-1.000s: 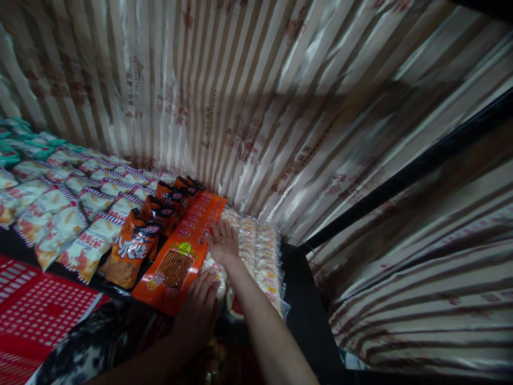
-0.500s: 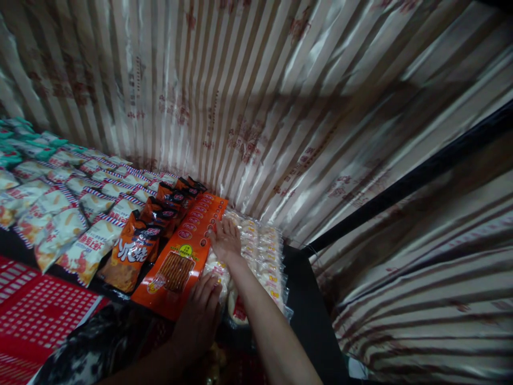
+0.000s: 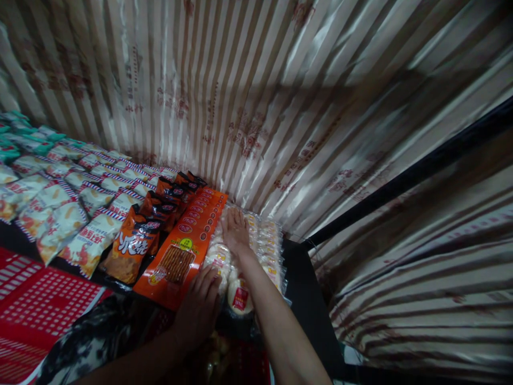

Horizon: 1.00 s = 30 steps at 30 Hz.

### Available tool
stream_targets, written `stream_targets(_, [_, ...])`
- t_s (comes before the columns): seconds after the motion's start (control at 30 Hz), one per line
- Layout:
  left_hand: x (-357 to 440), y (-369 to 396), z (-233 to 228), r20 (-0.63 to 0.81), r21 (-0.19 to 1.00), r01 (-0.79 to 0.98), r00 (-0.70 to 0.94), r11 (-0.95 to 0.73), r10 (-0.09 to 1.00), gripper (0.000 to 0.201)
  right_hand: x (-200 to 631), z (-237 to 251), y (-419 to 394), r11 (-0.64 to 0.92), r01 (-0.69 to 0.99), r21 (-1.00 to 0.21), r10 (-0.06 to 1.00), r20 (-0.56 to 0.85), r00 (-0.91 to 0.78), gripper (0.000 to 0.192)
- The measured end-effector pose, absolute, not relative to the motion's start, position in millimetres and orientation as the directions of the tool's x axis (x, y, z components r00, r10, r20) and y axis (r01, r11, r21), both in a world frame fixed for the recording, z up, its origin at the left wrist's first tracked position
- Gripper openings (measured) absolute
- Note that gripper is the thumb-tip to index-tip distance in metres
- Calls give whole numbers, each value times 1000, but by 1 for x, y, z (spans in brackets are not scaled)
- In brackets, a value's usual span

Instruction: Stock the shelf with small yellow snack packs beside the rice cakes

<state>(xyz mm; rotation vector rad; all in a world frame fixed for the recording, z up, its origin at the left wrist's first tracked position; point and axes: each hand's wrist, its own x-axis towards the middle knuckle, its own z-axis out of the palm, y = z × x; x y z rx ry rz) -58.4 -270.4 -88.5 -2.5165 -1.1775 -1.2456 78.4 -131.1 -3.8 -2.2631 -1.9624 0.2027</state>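
Rows of clear packets of round white snacks [image 3: 239, 297] lie at the right end of the black shelf. My right hand [image 3: 235, 230] rests flat on the far part of the left row, fingers stretched out. At the near end of that row, my left hand [image 3: 202, 299] lies with its fingers extended over a packet and close to the orange packet's edge. Just left of the white packets is a long orange snack packet [image 3: 178, 262] with a picture of brown sticks. Neither hand grips anything that I can see.
Brown-orange snack bags [image 3: 130, 251] and rows of white snack bags [image 3: 90, 240] fill the shelf leftward. A red basket [image 3: 52, 294] is at the lower left. Behind hangs a striped curtain [image 3: 224, 96], and a black pole [image 3: 401, 176] slants on the right.
My right hand has shifted a little right, off the orange packet's edge and onto the white packets. My left hand stays at the near end.
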Motion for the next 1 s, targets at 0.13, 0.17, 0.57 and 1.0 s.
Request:
stream_targets(0.13, [-58,-269,-84,682,247,691,374,-680,629,31,108,2,-154,-146,961,-233,979,104,174,59])
stream_targets(0.17, [-58,-269,-84,682,246,691,375,-680,628,31,117,3,-162,-142,961,-239,976,131,176,59])
stream_targets(0.57, [-60,-271,-84,714,245,662,371,-708,594,31,141,-23,-280,15,966,-259,939,335,75,57])
stream_targets(1.0, [-59,-273,-83,697,150,641,472,-753,540,45,124,-37,-303,45,998,-35,980,198,-37,57])
